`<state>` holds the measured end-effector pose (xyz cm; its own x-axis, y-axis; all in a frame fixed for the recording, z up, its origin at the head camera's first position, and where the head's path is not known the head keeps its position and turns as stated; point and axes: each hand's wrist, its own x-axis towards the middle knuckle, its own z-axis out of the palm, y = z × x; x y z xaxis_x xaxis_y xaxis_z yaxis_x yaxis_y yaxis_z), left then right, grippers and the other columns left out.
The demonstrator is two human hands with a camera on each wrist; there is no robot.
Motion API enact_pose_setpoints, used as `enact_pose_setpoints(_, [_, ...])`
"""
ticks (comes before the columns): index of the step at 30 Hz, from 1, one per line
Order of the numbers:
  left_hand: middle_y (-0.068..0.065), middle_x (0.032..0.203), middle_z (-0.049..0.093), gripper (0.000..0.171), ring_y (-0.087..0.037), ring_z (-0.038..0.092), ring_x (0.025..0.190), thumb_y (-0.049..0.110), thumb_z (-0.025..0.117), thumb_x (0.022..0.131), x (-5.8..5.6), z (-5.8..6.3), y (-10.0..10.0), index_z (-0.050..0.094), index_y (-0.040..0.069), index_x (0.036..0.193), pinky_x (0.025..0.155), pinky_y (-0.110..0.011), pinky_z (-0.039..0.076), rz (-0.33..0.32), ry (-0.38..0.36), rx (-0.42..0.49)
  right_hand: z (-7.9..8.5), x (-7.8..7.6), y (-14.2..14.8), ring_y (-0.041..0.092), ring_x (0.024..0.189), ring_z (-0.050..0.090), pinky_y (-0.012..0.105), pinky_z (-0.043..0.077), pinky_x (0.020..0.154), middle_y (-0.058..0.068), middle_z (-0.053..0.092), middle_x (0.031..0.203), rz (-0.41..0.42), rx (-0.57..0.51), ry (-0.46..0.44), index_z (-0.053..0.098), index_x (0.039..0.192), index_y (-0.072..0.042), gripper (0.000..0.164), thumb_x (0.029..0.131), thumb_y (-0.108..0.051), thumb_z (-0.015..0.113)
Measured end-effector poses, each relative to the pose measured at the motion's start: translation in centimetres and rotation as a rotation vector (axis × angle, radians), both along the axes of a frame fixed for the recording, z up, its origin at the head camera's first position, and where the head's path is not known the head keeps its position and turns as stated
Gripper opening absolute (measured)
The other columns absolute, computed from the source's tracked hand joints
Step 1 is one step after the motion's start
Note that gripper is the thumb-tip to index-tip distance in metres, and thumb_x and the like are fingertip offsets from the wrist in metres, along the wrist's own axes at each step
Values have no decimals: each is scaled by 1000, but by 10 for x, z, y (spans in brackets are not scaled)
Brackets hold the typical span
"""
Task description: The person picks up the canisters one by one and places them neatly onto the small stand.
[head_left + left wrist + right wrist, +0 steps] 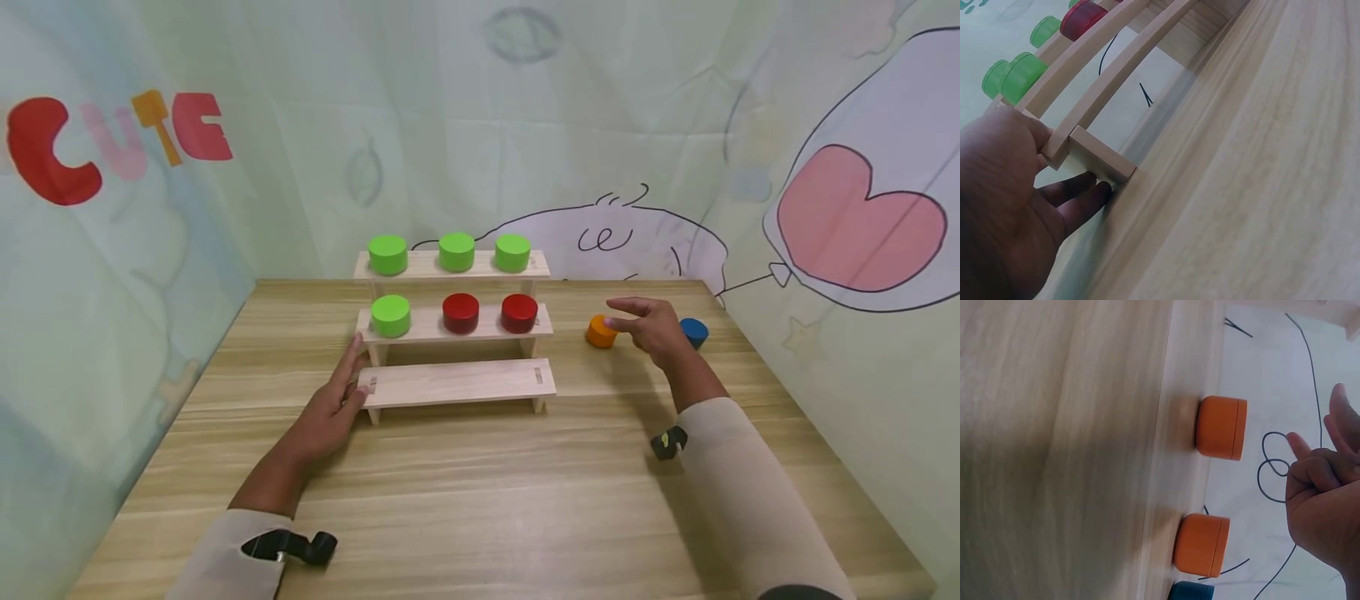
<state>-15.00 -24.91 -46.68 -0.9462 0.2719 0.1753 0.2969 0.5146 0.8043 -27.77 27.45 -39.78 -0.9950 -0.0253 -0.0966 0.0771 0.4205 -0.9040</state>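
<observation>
My left hand (327,418) rests against the left end of a three-step wooden stand (457,383). Its thumb touches the lowest step, and the fingers lie fairly straight along the side support. On the top step sit three green cylinders (456,252); the middle step carries a green cylinder (391,317) and two red cylinders (461,313). To the stand's right, my right hand (657,330) hovers by an orange cylinder (599,332), with thumb and index finger apart. In the right wrist view, a gap separates that hand from the orange cylinders (1221,427).
A blue cylinder (694,333) stands beyond the right hand, beside a second orange cylinder (1202,545) that the hand mostly hides in the head view. The wood-grain table (480,500) is bounded by printed cloth (300,167) at the back and sides.
</observation>
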Motion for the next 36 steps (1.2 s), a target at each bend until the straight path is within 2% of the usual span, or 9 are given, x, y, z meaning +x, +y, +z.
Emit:
enact_pose_setpoints(2, [-30, 178, 24, 80, -53, 46, 153, 13, 39, 118, 0, 1, 0, -11, 35, 176, 122, -66, 39, 0, 6, -2, 0, -1, 1, 16, 98, 49, 21, 36, 62, 15, 56, 162, 8, 12, -15, 66, 151, -6, 55, 101, -21, 82])
enact_pose_setpoints(4, [-31, 178, 24, 80, -53, 47, 153, 12, 40, 118, 0, 3, 0, -10, 33, 177, 122, -66, 41, -1, 10, -1, -1, -3, 4, 15, 93, 52, 21, 36, 61, 15, 55, 165, 20, 24, -28, 65, 152, -7, 55, 101, -19, 81])
enact_pose_setpoints(7, [-32, 177, 25, 81, -53, 49, 151, 10, 41, 118, 1, 4, 0, -10, 31, 177, 120, -66, 43, -4, 14, 1, -1, -6, 6, 10, 67, 48, 20, 34, 57, 16, 54, 165, 40, 44, -64, 64, 154, -10, 56, 102, -19, 81])
enact_pose_setpoints(10, [-31, 178, 25, 81, -53, 50, 151, 10, 41, 118, 1, 5, 0, -10, 31, 177, 120, -67, 45, -1, 10, -4, -1, -9, 8, 7, 50, 30, 22, 29, 52, 19, 55, 159, 55, 55, -85, 63, 156, -12, 57, 102, -19, 81])
enact_pose_setpoints(16, [-30, 178, 24, 80, -53, 49, 151, 12, 40, 118, 1, 5, 0, -10, 33, 177, 119, -68, 45, 6, 1, -10, -4, -16, 5, 10, 55, 30, 24, 29, 57, 17, 57, 150, 54, 86, -126, 61, 157, -15, 59, 102, -21, 80])
enact_pose_setpoints(22, [-31, 178, 22, 79, -54, 49, 150, 13, 39, 119, 2, 3, 0, -11, 32, 177, 118, -69, 46, 1, -1, -10, -6, -19, 1, 10, 80, 41, 26, 39, 71, 16, 49, 168, 68, 140, -162, 59, 159, -15, 60, 103, -19, 79])
enact_pose_setpoints(28, [-29, 179, 22, 80, -55, 49, 151, 13, 38, 119, 2, 1, -1, -12, 37, 176, 118, -69, 46, 7, -15, -12, -8, -21, 1, 21, 104, 45, 29, 40, 76, 15, 43, 175, 72, 150, -180, 60, 158, -13, 59, 102, -14, 78])
enact_pose_setpoints(32, [-30, 179, 22, 79, -55, 48, 151, 13, 38, 119, 1, 2, 0, -13, 34, 176, 118, -69, 45, -2, -9, -15, -10, -22, 3, 22, 98, 42, 27, 36, 68, 16, 47, 171, 58, 166, -196, 64, 155, -14, 56, 102, -14, 79])
enact_pose_setpoints(36, [-29, 179, 22, 79, -54, 48, 151, 14, 38, 119, 0, 1, 0, -12, 36, 176, 120, -69, 44, 8, -15, -25, -14, -24, 4, 17, 72, 39, 26, 32, 60, 17, 50, 161, 57, 154, -210, 66, 153, -15, 53, 102, -15, 79])
